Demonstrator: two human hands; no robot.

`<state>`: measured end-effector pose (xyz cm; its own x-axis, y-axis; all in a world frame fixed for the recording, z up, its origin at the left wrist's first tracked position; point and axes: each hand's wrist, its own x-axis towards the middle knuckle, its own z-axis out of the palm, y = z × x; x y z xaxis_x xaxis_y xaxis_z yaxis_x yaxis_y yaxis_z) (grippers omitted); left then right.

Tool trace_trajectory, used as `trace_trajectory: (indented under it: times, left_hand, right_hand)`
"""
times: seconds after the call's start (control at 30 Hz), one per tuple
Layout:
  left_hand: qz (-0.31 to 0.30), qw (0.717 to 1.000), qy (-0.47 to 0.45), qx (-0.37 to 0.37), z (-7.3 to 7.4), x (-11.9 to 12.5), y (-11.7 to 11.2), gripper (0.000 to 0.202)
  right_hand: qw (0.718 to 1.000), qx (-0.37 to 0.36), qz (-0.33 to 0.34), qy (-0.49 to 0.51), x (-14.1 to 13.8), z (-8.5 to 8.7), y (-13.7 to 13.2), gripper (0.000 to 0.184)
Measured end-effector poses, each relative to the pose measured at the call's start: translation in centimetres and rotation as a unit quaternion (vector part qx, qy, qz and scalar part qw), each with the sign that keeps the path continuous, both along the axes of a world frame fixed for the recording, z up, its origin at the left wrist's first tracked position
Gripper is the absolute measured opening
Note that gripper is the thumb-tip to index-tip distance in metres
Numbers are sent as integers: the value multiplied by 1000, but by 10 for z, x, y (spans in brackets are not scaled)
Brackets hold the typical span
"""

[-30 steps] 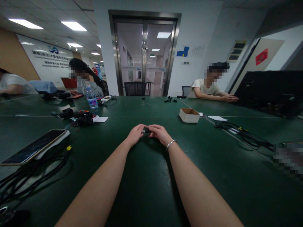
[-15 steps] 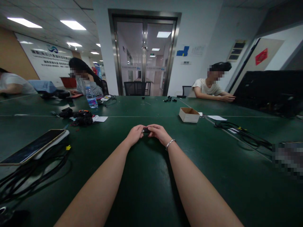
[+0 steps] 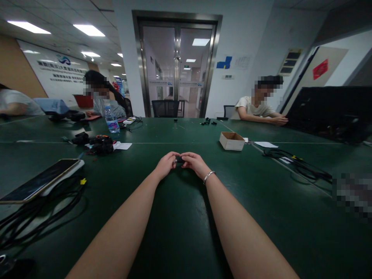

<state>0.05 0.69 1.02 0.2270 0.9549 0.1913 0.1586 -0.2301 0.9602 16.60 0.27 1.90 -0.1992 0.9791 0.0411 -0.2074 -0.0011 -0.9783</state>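
Both my arms stretch out over a dark green table [image 3: 180, 232]. My left hand [image 3: 166, 164] and my right hand [image 3: 195, 163] meet at the middle of the table, fingers curled around a small black part [image 3: 179, 159] with a bit of metal at its left end. Each hand pinches one end of it. A silver bracelet [image 3: 209, 176] sits on my right wrist. What the part is I cannot make out.
A small open cardboard box [image 3: 231, 140] stands ahead to the right. A phone on a white base [image 3: 40, 180] and black cables [image 3: 37, 211] lie at the left. A water bottle [image 3: 111, 121], black parts [image 3: 99, 143], more cables [image 3: 299, 164] and seated people [image 3: 255, 108] are around the table.
Almost nothing: my hands stay together on the small black part, and the view shifts very slightly.
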Motion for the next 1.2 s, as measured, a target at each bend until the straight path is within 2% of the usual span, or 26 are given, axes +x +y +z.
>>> trace_trajectory:
  times: [0.2, 0.33, 0.47, 0.63, 0.73, 1.2]
  left_hand:
    - [-10, 1000, 5, 7, 0, 0, 0, 27]
    - [-7, 1000, 15, 10, 2, 0, -2, 35]
    - [-1, 1000, -5, 5, 3, 1, -1, 27]
    - [-11, 1000, -6, -6, 3, 1, 0, 32]
    - [-8, 1000, -11, -7, 5, 1, -1, 27]
    - [-29, 1000, -1, -10, 6, 0, -1, 30]
  right_hand:
    - [1000, 6, 0, 6, 0, -1, 1, 10]
    - [1000, 6, 1, 2, 1, -1, 1, 10]
    - [1000, 7, -3, 10, 1, -1, 0, 9]
    - [1000, 4, -1, 3, 1, -1, 0, 10]
    - [1000, 4, -6, 12, 1, -1, 1, 11]
    - [1000, 1, -6, 6, 0, -1, 0, 10]
